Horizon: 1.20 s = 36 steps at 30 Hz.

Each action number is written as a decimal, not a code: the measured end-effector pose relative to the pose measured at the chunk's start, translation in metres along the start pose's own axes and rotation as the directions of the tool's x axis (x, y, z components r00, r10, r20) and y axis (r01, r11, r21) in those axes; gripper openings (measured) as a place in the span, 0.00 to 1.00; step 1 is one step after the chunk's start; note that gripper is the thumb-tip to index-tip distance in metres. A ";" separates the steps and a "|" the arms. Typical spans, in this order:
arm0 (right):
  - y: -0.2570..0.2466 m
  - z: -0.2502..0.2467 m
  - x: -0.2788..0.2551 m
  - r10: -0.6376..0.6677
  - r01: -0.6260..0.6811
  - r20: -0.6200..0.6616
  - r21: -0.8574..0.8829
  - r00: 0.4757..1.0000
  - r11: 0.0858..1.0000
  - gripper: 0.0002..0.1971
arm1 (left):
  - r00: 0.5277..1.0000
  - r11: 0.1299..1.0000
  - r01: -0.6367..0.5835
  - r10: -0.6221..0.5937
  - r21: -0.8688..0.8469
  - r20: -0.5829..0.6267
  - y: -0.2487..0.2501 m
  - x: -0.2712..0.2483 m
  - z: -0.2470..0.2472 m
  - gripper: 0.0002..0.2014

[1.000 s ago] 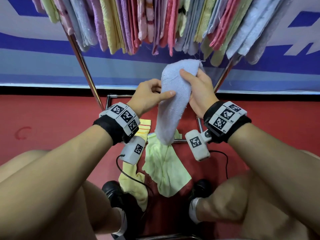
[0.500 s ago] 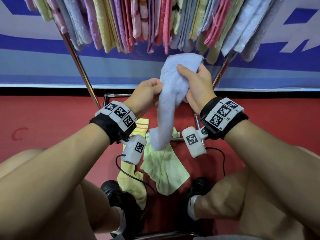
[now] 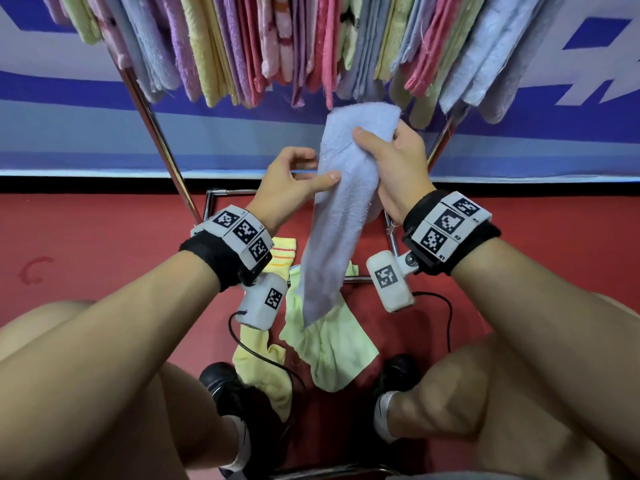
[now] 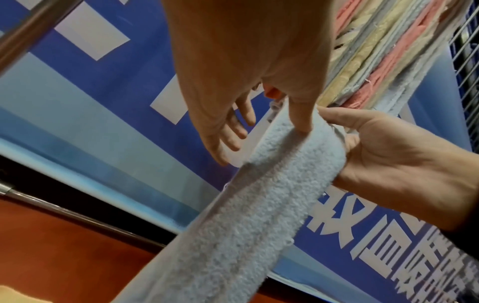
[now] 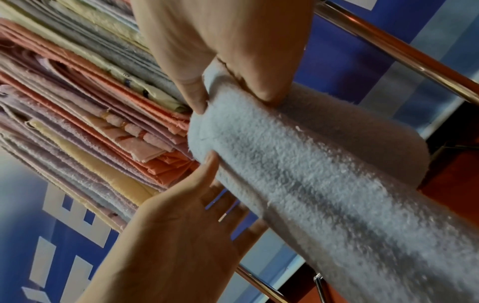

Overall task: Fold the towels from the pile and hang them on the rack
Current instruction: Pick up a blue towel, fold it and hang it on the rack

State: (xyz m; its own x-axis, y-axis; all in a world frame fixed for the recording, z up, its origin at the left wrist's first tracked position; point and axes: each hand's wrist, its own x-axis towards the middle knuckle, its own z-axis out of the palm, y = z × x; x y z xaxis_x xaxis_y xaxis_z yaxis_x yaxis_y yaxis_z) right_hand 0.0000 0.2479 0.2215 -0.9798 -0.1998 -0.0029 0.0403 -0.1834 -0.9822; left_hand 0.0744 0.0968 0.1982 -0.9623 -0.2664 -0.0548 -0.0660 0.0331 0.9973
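The right hand (image 3: 394, 168) clamps the upper part of a light blue towel (image 3: 341, 216), thumb across the near face and fingers curled behind it. The towel hangs as a long narrow band, its top edge just under the lower fringes of the towels on the rack (image 3: 277, 46), its bottom corner ending above a pale green towel (image 3: 329, 344) on the floor. The left hand (image 3: 291, 181) has its fingers spread and relaxed; only the thumb tip touches the towel's left edge, and in the left wrist view the other fingers (image 4: 233, 139) stand apart from the cloth. Nothing is pinched there.

The rack's hanging row is packed tight: pink, purple, yellow, green and blue towels pressed face to face with no wide gap visible between them. Two slanted chrome legs (image 3: 156, 133) flank the hands, the left one well clear of the left wrist, the right one close behind the right hand. A low chrome frame bar (image 3: 228, 192) crosses behind the wrists.

On the red floor (image 3: 86, 237) the pale green towel lies rumpled between the person's black shoes (image 3: 221, 386), touching a yellow towel (image 3: 263, 368) with orange stripes to its left. Behind the rack runs a blue and white banner (image 3: 69, 98) along the wall
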 end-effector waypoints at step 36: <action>-0.020 0.009 -0.009 0.362 -0.267 0.245 -0.348 0.900 0.899 0.26 | 0.961 0.749 -0.068 0.228 0.659 -0.160 0.048 0.007 -0.025 0.23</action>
State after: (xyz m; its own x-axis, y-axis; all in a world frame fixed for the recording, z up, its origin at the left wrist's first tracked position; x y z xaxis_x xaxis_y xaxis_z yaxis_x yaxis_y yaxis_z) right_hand 0.0101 0.2448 0.2433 -0.8190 -0.4816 -0.3118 0.2296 0.2230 -0.9474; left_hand 0.0709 0.0728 0.2466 -0.8971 -0.4024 0.1823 -0.1583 0.6781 0.7178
